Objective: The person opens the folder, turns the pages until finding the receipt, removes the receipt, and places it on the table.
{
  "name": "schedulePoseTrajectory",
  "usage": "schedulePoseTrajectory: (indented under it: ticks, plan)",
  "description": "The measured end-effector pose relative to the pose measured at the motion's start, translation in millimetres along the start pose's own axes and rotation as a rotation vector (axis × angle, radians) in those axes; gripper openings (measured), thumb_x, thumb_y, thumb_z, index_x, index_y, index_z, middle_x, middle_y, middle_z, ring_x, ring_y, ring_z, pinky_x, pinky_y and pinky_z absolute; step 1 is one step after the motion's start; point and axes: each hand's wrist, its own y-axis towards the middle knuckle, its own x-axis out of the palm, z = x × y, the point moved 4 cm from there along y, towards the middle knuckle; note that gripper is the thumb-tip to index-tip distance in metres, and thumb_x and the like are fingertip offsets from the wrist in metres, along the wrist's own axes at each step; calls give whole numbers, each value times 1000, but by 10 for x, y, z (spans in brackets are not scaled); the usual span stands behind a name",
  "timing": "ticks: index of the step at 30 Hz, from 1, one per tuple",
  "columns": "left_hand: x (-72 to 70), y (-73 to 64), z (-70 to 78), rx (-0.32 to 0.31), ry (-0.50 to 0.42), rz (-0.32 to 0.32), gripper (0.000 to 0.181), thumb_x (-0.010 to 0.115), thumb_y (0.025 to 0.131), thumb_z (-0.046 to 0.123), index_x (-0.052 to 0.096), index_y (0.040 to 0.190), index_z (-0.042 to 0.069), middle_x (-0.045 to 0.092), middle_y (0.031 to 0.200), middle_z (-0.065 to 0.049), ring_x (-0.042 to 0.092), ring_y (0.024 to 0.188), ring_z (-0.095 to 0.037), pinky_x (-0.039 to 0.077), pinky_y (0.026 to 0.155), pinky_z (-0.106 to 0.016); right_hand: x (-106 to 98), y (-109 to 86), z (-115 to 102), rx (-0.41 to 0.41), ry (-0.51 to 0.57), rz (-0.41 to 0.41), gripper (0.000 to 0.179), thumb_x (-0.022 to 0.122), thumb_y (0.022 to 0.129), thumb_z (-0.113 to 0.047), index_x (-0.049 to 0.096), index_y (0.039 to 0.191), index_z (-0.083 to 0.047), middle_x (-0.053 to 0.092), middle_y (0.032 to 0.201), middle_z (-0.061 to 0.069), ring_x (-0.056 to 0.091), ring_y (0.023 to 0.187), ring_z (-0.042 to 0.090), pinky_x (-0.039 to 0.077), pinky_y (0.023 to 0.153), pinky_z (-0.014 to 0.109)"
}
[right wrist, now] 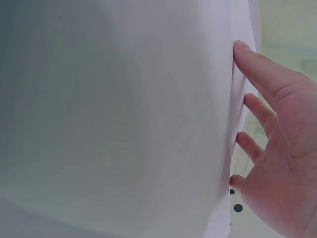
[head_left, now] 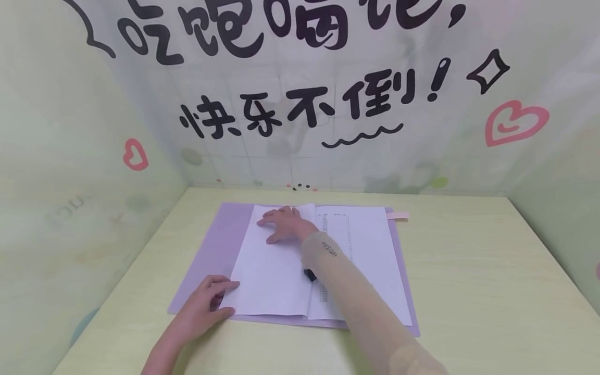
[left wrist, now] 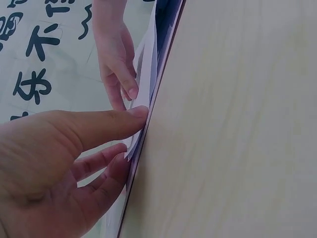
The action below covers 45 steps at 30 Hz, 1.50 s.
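Observation:
An open booklet of white paper (head_left: pixel 276 281) lies on a spread purple folder (head_left: pixel 217 234). Its left page is blank, while the right page (head_left: pixel 379 250) carries faint print, partly hidden by the right forearm. At the near left corner of the pages is my left hand (head_left: pixel 206 299), with thumb and index finger touching the paper at its edges. The left wrist view shows that thumb (left wrist: pixel 114 124) against the thin page edges. Farther up the left page my right hand (head_left: pixel 283 224) rests with fingers spread. In the right wrist view its fingertips (right wrist: pixel 242 47) touch the sheet.
A pink tab (head_left: pixel 398 215) sticks out at the folder's right side. The pale wooden table (head_left: pixel 478 271) extends around the folder. Behind stands a printed wall sheet (head_left: pixel 281 166) with black characters and pink hearts, and similar sheets flank both sides.

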Motion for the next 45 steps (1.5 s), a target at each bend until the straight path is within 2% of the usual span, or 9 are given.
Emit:
schedulePoseTrajectory:
  ticks: [7,12,15,19,24,28,37,41,45]
  plan:
    - [3,7,8,-15,17,-1,47,84,74,9,70,120,8,58,124,-11,58,97,-16,54,84,-23,-57,-46,36,2,72,49,62,68,93,-34,42,149,-33,38,159,-12,26,152,16,0,125,59]
    - [7,5,0,-17,19,2,48,85,73,9,70,119,8,59,123,-10,58,95,-14,55,83,-23,-197,-97,85,-54,134,117,59,68,94,-32,45,148,-28,42,156,-8,31,150,17,11,126,54]
    - [3,9,10,-10,15,5,49,85,72,10,71,119,9,59,123,-9,56,93,-12,55,81,-22,-319,-171,141,-62,165,175,58,68,94,-32,47,147,-26,45,154,-6,35,147,17,21,125,46]
    - [9,29,17,-4,9,4,49,86,71,11,71,118,9,59,121,-8,55,91,-8,54,80,-21,-457,-324,264,-10,192,253,58,68,94,-34,47,147,-23,44,155,-4,35,148,17,28,123,38]
    - [12,44,5,3,10,-1,49,86,71,11,71,117,8,60,121,-9,54,89,-6,54,79,-21,-551,-541,430,56,294,337,58,68,93,-32,48,146,-22,42,157,-3,39,145,23,33,120,43]
    - [4,38,-3,11,4,-1,48,86,71,10,71,116,8,60,120,-9,52,86,-3,54,76,-19,-540,-699,571,88,383,369,57,68,94,-32,48,146,-23,47,153,-1,48,137,25,43,112,43]
    - [3,39,-18,41,-9,16,47,87,69,10,72,114,8,60,118,-9,51,84,-1,52,72,-18,-464,-1003,933,178,499,474,56,67,95,-31,47,146,-23,45,152,0,47,137,26,44,111,46]
    - [2,46,-19,39,3,15,47,87,70,10,72,115,8,60,119,-8,52,85,-1,53,74,-19,-410,-1149,1086,252,482,509,58,67,95,-31,45,147,-21,45,152,4,47,137,28,43,112,47]
    - [-4,42,-18,43,4,20,47,86,70,9,72,115,8,61,119,-8,52,85,0,54,75,-19,-356,-1310,1214,303,429,554,59,68,94,-28,46,146,-15,52,142,13,53,127,32,47,106,47]
